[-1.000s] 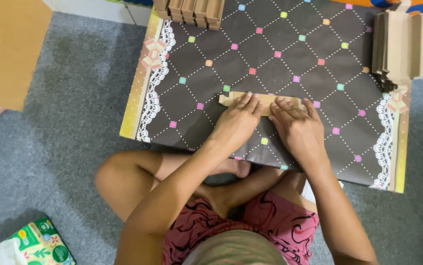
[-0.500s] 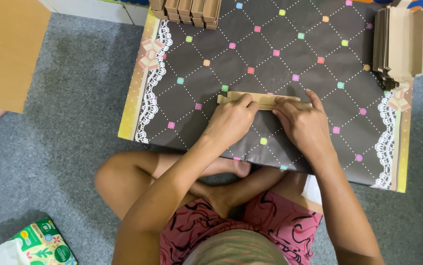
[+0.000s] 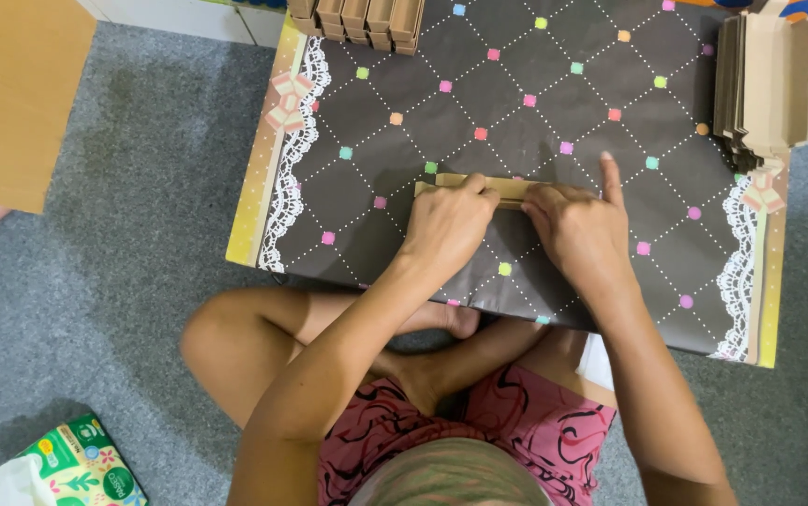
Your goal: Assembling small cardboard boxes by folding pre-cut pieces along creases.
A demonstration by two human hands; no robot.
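We see the cardboard strip (image 3: 479, 187) lying left to right on the dark table (image 3: 404, 150), under both hands. Our left hand (image 3: 448, 228) presses its left half with curled fingers; our right hand (image 3: 580, 230) pins the right half, forefinger extended.

Low table (image 3: 348, 234) under dark cloth, dotted diamond pattern, lace edges. On it: flat tan cardboard strip (image 3: 502, 186) at centre, folded cardboard pieces (image 3: 357, 17) at far edge, taller cardboard stack (image 3: 768, 84) at right corner
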